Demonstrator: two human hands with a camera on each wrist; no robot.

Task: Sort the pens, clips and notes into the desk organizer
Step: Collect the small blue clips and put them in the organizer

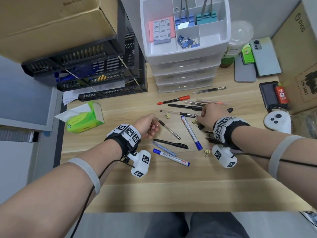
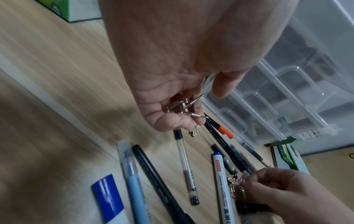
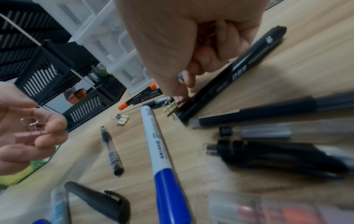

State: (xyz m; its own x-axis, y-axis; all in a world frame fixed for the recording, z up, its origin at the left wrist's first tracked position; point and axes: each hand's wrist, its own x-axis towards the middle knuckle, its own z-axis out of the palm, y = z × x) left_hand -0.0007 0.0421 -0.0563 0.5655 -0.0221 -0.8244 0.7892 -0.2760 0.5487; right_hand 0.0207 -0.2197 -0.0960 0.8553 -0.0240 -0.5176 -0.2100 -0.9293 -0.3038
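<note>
gathering small clips off the desk: left hand [image 1: 148, 125] curled round a pink clip [image 3: 28, 137], right hand [image 1: 211, 114] pinching a gold clip [image 3: 171, 109] beside the markers. next, carry both to the far organizer [image 1: 184, 26] clip compartment.

Light wood desk [image 1: 120, 186], grey cabinet [image 1: 22, 100] — cardboard boxes [image 1: 51, 23]

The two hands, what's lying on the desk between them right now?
Head view: between the left hand and right hand lie a clear pen, a gold clip and a blue-capped marker.
</note>
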